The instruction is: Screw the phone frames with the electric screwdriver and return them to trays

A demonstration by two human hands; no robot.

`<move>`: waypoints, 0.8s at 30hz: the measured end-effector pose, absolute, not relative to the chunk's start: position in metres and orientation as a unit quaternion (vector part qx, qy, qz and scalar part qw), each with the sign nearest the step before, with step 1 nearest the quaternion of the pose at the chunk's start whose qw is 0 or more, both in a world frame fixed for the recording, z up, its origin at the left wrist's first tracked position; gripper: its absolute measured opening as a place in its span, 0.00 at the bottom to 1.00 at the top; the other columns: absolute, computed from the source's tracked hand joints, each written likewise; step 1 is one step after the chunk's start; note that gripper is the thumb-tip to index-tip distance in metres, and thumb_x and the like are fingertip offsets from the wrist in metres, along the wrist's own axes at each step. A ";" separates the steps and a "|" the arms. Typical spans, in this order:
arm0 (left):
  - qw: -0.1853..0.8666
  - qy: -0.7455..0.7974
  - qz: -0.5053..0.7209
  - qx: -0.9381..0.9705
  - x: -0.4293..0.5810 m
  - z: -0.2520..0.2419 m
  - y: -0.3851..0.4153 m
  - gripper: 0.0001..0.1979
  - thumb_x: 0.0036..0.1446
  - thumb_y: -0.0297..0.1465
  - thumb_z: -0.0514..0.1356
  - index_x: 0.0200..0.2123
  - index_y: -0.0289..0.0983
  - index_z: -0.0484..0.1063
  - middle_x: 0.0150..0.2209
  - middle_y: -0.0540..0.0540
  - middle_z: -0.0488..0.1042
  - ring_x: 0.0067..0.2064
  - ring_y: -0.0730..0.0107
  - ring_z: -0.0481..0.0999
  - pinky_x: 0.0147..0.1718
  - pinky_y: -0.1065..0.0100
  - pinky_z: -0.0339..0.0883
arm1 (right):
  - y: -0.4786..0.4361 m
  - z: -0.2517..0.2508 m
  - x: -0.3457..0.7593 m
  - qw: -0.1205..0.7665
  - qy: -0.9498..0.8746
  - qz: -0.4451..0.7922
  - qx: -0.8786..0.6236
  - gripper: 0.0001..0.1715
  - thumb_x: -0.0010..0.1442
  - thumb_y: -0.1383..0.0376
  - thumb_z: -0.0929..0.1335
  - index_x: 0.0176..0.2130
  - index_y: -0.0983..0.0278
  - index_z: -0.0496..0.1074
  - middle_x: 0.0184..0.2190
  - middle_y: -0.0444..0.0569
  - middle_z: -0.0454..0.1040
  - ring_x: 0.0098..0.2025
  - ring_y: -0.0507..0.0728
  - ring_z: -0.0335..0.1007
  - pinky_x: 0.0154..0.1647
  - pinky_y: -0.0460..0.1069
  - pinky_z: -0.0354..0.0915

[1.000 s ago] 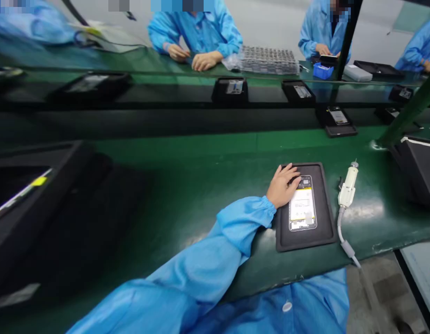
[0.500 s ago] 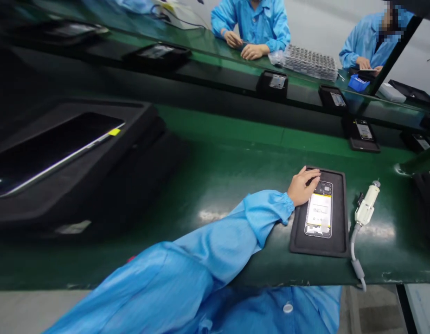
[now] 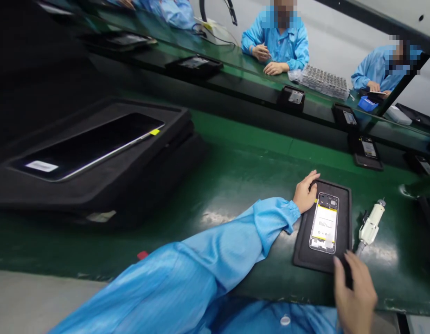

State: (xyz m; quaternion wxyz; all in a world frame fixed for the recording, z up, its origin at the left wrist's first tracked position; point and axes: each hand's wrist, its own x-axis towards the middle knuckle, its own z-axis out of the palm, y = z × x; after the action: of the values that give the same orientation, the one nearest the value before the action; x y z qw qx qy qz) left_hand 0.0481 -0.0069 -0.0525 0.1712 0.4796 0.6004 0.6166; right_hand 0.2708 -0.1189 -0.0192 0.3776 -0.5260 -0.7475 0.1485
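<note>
- The opened smartphone [image 3: 324,227], at 4 o'clock from the view's middle, lies flat in a black foam tray [image 3: 344,218]; bumping the tray could shift it.
- From that phone, the right hand [image 3: 356,290], blurred at 5 o'clock, looks empty, thumb and fingers apart; a careless sweep could knock the electric screwdriver [image 3: 372,225] at 3.
- The left hand [image 3: 305,193], at 11, seems to rest on the tray's rim, digits parted; a slip could scuff exposed parts.
- Between 9 and 10, a stacked foam tray [image 3: 138,162] holds a black-screened smartphone [image 3: 99,141].

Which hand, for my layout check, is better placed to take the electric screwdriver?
Probably the right hand, open and nearer the electric screwdriver; the left hand is left of the opened smartphone.
</note>
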 end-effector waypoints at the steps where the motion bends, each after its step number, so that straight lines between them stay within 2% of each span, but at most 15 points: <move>1: 0.175 0.601 0.616 0.478 0.047 -0.055 -0.006 0.21 0.56 0.20 0.51 0.53 0.35 0.69 0.59 0.40 0.66 0.62 0.64 0.64 0.63 0.57 0.58 | -0.117 -0.020 0.256 0.343 -0.781 0.108 -0.510 0.26 0.61 0.48 0.66 0.44 0.67 0.74 0.48 0.61 0.72 0.50 0.66 0.68 0.50 0.61 0.64; 3: 0.183 0.603 0.613 0.477 0.045 -0.058 -0.003 0.22 0.56 0.20 0.52 0.53 0.35 0.70 0.59 0.39 0.66 0.60 0.64 0.66 0.62 0.58 0.60 | -0.111 -0.019 0.226 0.243 -0.834 0.011 -0.494 0.32 0.63 0.46 0.63 0.48 0.71 0.73 0.53 0.67 0.68 0.53 0.73 0.63 0.47 0.64 0.63; 5: 0.190 0.607 0.608 0.475 0.044 -0.059 -0.002 0.21 0.55 0.21 0.53 0.52 0.34 0.70 0.59 0.38 0.67 0.60 0.62 0.67 0.61 0.58 0.61 | -0.106 -0.017 0.206 0.158 -0.850 -0.052 -0.499 0.32 0.65 0.49 0.60 0.51 0.74 0.71 0.56 0.68 0.66 0.54 0.75 0.61 0.43 0.64 0.64; 9: 0.199 0.613 0.596 0.479 0.045 -0.054 -0.004 0.20 0.54 0.21 0.55 0.50 0.36 0.72 0.58 0.40 0.67 0.59 0.60 0.68 0.62 0.56 0.60 | -0.100 -0.007 0.198 0.080 -0.857 -0.078 -0.504 0.26 0.66 0.58 0.59 0.50 0.76 0.72 0.55 0.67 0.67 0.54 0.74 0.61 0.42 0.61 0.66; 13: 0.203 0.614 0.587 0.487 0.045 -0.048 -0.007 0.20 0.53 0.19 0.55 0.49 0.36 0.73 0.59 0.41 0.67 0.59 0.60 0.68 0.62 0.55 0.60 | -0.097 0.003 0.195 0.025 -0.851 -0.062 -0.522 0.25 0.63 0.63 0.61 0.52 0.77 0.70 0.54 0.68 0.68 0.54 0.73 0.62 0.42 0.59 0.68; 17: 0.200 0.613 0.582 0.496 0.045 -0.048 -0.006 0.21 0.53 0.18 0.53 0.49 0.35 0.73 0.59 0.40 0.67 0.58 0.60 0.69 0.62 0.55 0.60 | -0.099 0.007 0.186 0.035 -0.848 -0.040 -0.528 0.26 0.62 0.67 0.58 0.54 0.79 0.68 0.51 0.69 0.70 0.55 0.71 0.64 0.44 0.56 0.70; 19: 0.197 0.613 0.579 0.500 0.045 -0.048 -0.005 0.20 0.53 0.18 0.53 0.48 0.35 0.73 0.58 0.40 0.67 0.58 0.60 0.69 0.62 0.55 0.61 | -0.098 0.009 0.190 0.064 -0.847 -0.012 -0.527 0.28 0.61 0.67 0.56 0.55 0.81 0.66 0.49 0.70 0.71 0.52 0.70 0.69 0.43 0.56 0.70; 22: 0.193 0.613 0.577 0.503 0.046 -0.048 -0.005 0.21 0.53 0.18 0.53 0.49 0.36 0.73 0.59 0.40 0.67 0.59 0.61 0.69 0.62 0.56 0.61 | -0.090 0.016 0.215 0.145 -0.810 0.060 -0.565 0.31 0.61 0.64 0.55 0.57 0.78 0.66 0.39 0.67 0.76 0.38 0.67 0.75 0.37 0.55 0.69; 24: 0.193 0.613 0.576 0.505 0.047 -0.047 -0.006 0.21 0.53 0.18 0.53 0.49 0.36 0.73 0.59 0.40 0.67 0.59 0.61 0.68 0.62 0.56 0.61 | -0.080 0.018 0.239 0.238 -0.742 0.139 -0.611 0.32 0.59 0.59 0.59 0.56 0.76 0.67 0.36 0.64 0.77 0.35 0.65 0.75 0.36 0.55 0.69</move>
State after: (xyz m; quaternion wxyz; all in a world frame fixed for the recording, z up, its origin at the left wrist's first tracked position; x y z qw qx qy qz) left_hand 0.0466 -0.0056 -0.0467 0.1925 0.5052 0.6128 0.5764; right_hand 0.2388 -0.0804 0.0181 0.2382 -0.6107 -0.7424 0.1385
